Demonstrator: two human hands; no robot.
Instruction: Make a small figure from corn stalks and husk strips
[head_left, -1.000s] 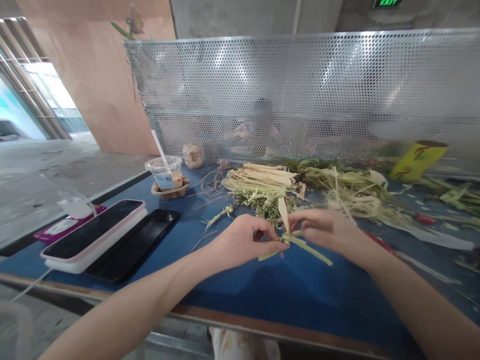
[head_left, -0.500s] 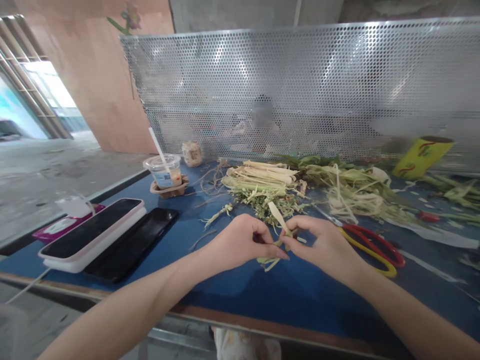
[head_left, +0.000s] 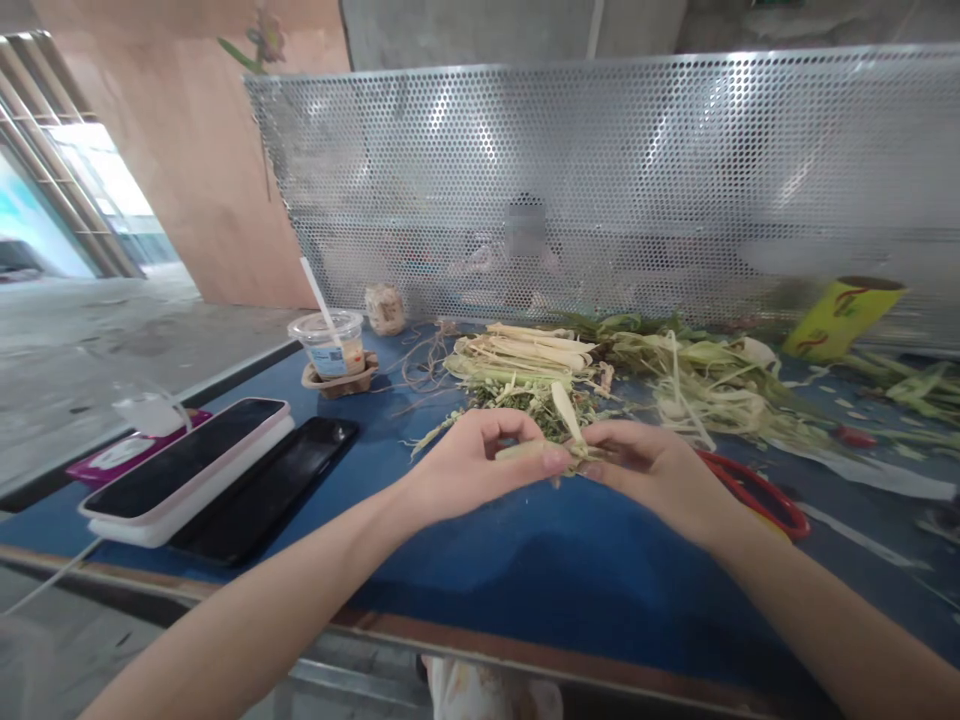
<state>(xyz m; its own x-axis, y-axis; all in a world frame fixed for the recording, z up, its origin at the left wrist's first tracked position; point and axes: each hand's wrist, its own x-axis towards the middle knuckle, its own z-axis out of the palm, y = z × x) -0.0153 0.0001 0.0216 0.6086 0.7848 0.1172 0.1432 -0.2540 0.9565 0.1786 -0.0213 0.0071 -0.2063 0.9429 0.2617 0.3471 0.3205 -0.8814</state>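
Both hands meet over the blue table (head_left: 570,580) and pinch the same small piece of folded pale leaf strip (head_left: 564,420). My left hand (head_left: 472,465) grips it from the left with thumb and forefinger closed. My right hand (head_left: 652,470) holds its right side, fingers curled round it. One end of the strip sticks up between the hands. Just behind them lies a heap of green and straw-coloured leaves (head_left: 540,375).
Red-handled scissors (head_left: 757,490) lie right of my right hand. At the left are two phones (head_left: 217,470), a plastic cup with a spoon (head_left: 330,345) and a small jar (head_left: 385,308). A perforated metal screen (head_left: 600,180) closes the back, a person behind it. A yellow cup (head_left: 840,318) stands far right.
The hands rose slightly and drew closer together. The long green tails that hung from the strip a second ago are no longer seen; the piece looks more compact.
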